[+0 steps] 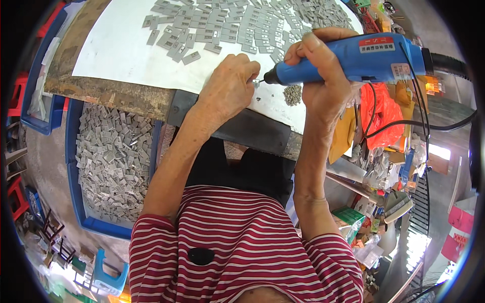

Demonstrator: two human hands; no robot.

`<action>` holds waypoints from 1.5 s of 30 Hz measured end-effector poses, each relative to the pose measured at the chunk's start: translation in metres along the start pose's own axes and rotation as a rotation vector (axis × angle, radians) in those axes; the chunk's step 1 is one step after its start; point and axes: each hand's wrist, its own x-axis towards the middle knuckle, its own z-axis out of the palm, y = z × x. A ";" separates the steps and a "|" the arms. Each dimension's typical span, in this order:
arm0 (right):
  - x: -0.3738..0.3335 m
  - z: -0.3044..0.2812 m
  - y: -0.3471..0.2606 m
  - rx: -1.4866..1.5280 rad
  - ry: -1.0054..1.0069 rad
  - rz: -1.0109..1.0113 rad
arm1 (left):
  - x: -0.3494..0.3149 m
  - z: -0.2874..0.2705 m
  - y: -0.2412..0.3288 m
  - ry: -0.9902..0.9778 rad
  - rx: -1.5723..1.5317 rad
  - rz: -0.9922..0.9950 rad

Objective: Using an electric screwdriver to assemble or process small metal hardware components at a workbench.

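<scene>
My right hand (326, 76) is wrapped around a blue electric screwdriver (353, 55), held nearly level with its black nose and thin bit pointing left. The bit's tip meets a small grey metal piece (256, 84) beside the fingertips of my left hand (227, 88). Those fingers are curled in a pinch on the piece, which they mostly hide. Just right of the tip, a small heap of tiny screws (292, 95) lies on the white sheet (121, 50). Many flat grey metal pieces (207, 33), each with a dark slot, are spread out beyond my hands.
At the left, below table height, stands a blue bin (73, 187) full of similar grey pieces. A dark plate (252, 129) runs along the table's front edge. Black cables (404, 121) hang at the right, near a red plastic bag (379, 116) and clutter.
</scene>
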 end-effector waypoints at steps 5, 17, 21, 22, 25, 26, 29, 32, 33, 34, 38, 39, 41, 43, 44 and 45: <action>0.001 0.001 0.002 -0.010 -0.011 0.004 | -0.001 0.001 0.001 0.010 -0.008 0.000; 0.001 0.002 -0.001 -0.032 -0.012 0.011 | 0.000 -0.002 0.005 -0.033 0.007 -0.042; 0.000 0.004 -0.003 -0.123 -0.017 0.015 | 0.000 -0.002 0.005 -0.030 0.016 -0.046; 0.000 0.004 -0.003 -0.131 -0.015 0.018 | 0.000 -0.002 0.005 -0.030 0.016 -0.045; 0.000 0.003 -0.004 -0.130 -0.031 0.004 | -0.001 -0.001 0.004 -0.031 -0.008 -0.049; -0.001 0.003 -0.004 -0.129 -0.032 0.004 | -0.001 0.000 0.001 -0.001 -0.016 -0.012; 0.000 0.002 -0.003 -0.100 -0.026 -0.006 | -0.001 0.000 0.001 0.017 -0.029 0.017; 0.002 -0.001 0.000 -0.006 -0.011 -0.021 | -0.001 -0.001 0.000 0.011 -0.037 0.009; 0.002 -0.001 0.000 -0.005 -0.015 -0.023 | -0.001 -0.001 0.000 0.016 -0.042 0.010; 0.002 -0.001 0.000 -0.005 -0.019 -0.026 | -0.001 -0.001 0.000 0.016 -0.043 0.011; 0.000 0.000 -0.001 0.008 -0.018 -0.024 | -0.003 -0.001 0.000 0.009 -0.045 0.005; 0.000 0.000 -0.001 0.014 -0.013 -0.022 | -0.002 -0.001 0.000 0.008 -0.050 -0.002; 0.001 0.000 -0.001 0.020 -0.009 -0.020 | -0.002 -0.004 0.005 -0.008 -0.033 -0.015; 0.001 0.000 0.000 0.042 -0.019 -0.043 | -0.002 -0.004 0.006 -0.024 -0.015 -0.028; 0.001 0.000 0.000 0.042 -0.019 -0.043 | -0.002 -0.004 0.006 -0.006 -0.023 -0.010; 0.001 0.001 -0.001 0.052 -0.015 -0.044 | -0.003 -0.004 0.006 0.012 -0.030 0.006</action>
